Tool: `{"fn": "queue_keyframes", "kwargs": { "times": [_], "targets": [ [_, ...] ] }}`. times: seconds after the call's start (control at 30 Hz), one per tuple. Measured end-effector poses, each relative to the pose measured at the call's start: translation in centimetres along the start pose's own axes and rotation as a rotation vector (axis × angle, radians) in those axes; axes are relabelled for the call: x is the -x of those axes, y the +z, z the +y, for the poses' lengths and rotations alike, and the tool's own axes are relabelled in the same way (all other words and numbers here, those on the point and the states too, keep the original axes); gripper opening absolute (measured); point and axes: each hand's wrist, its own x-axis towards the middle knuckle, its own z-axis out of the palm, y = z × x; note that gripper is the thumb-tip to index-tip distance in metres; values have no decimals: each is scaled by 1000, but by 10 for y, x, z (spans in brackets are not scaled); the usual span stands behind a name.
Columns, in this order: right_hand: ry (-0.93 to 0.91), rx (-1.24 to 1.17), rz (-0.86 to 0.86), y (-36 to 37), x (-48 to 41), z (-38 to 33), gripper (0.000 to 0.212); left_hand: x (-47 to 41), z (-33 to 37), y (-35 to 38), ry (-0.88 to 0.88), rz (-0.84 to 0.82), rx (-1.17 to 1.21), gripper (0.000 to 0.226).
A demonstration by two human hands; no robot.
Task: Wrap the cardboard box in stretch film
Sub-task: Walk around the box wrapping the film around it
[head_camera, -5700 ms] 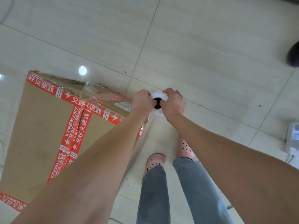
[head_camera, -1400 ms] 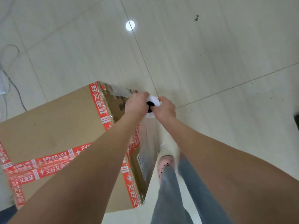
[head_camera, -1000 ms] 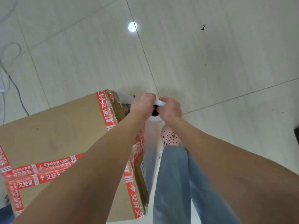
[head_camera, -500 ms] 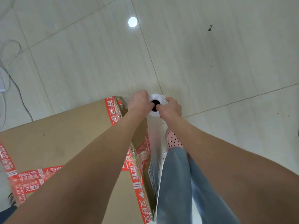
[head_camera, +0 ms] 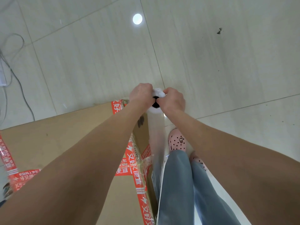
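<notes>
Two legs in jeans [head_camera: 177, 184] fill the frame at 5 o'clock, with pink perforated shoes [head_camera: 177, 142] planted on the tiled floor [head_camera: 97, 62]. At 8 o'clock sits the box [head_camera: 65, 135], its brown top crossed and edged with red printed tape [head_camera: 138, 181] and one side face dropping away just beside the legs. Wrinkled film [head_camera: 135, 153] glints over the taped edge. At centre, the roll [head_camera: 156, 109] stands upright just beside the box's corner at its 1 o'clock. Its long axis is vertical, the dark core faces straight up at the camera, and the translucent body runs down toward the floor. The left hand [head_camera: 141, 96] grips the top end from 9 o'clock and the right hand [head_camera: 173, 99] from 3 o'clock, both with fingers curled tight around it. Beyond, a cable [head_camera: 14, 51] loops at 10 o'clock.
</notes>
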Motion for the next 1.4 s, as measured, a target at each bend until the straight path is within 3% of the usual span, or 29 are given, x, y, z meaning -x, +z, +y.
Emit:
{"fn": "queue_keyframes", "kwargs": {
  "times": [0.33, 0.43, 0.57, 0.7, 0.87, 0.97, 1.1, 1.27, 1.4],
  "targets": [
    [-111, 27, -18, 15, 0, -22, 29, -8, -24, -13, -83, -59, -55, 11],
    [-22, -92, -79, 20, 5, -18, 38, -9, -26, -16, -88, -82, -73, 12],
    [142, -300, -200, 26, 6, -17, 45, -13, -24, -17, 3, -79, -147, 32],
    [59, -195, -156, 28, 1, -27, 36, -21, -28, -23, 35, -79, -193, 28],
    [-58, -35, -88, 26, -5, -47, 35, -28, -46, -33, -94, -70, -3, 20],
    [-90, -67, -49, 26, -7, -53, 39, -29, -52, -39, -144, -69, 68, 12],
    [108, -180, -143, 31, -6, -51, 55, -31, -52, -42, -130, -68, 80, 15],
    [53, -136, -178, 30, -14, -60, 42, -38, -45, -42, -14, -93, 18, 42],
    [-52, -20, -180, 24, -21, -74, 44, -45, -53, -49, -81, -135, 27, 17]
  ]
}}
